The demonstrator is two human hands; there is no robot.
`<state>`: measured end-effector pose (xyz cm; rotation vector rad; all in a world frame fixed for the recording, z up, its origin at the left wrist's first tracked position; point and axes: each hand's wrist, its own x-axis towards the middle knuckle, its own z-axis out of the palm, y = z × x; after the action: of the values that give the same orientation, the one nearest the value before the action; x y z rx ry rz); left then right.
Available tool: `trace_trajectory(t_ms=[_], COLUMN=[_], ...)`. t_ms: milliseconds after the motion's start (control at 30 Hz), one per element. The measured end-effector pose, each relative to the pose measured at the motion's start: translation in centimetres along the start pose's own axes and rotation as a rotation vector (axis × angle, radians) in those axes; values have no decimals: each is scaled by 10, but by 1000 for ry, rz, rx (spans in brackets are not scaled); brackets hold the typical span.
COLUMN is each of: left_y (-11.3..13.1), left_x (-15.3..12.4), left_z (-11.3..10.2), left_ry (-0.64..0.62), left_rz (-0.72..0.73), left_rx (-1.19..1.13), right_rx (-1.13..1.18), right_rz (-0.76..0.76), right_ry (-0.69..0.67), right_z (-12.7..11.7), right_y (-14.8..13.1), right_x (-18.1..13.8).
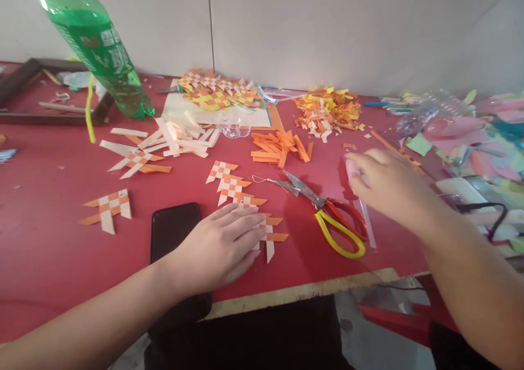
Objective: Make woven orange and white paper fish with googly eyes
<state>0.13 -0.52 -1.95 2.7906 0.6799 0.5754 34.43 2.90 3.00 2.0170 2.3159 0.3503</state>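
My left hand lies flat with fingers stretched out on a woven orange-and-white paper piece near the front edge of the red table. A black phone lies just left of that hand, partly under my wrist. My right hand hovers over the table to the right of the scissors, blurred by motion, fingers curled around something pale I cannot make out. Two more woven pieces lie just above my left hand.
A green plastic bottle leans at the back left beside a dark wooden frame. Loose orange strips, white strips, a scrap pile and stacked woven pieces cover the middle. Coloured paper clutter fills the right.
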Motion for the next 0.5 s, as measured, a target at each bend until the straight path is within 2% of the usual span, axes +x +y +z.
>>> trace_trajectory(t_ms=[67,200,300,367,500], left_y=[0,1,1,2,3], left_x=[0,2,2,3,7], left_z=[0,-2,-5,-8,-11], left_ry=[-1,17,65,139,282], left_rz=[-19,-70,-109,-195,-562], left_rx=[2,9,-42,-139,-510], right_rx=[240,445,456,472,675], right_rz=[-112,-297,-293,-267,-215], right_ry=[86,55,16,18,31], right_z=[-5,8,19,18,-2], right_y=[-41,-100,-119,-124,-132], right_x=[12,35,43,41,20])
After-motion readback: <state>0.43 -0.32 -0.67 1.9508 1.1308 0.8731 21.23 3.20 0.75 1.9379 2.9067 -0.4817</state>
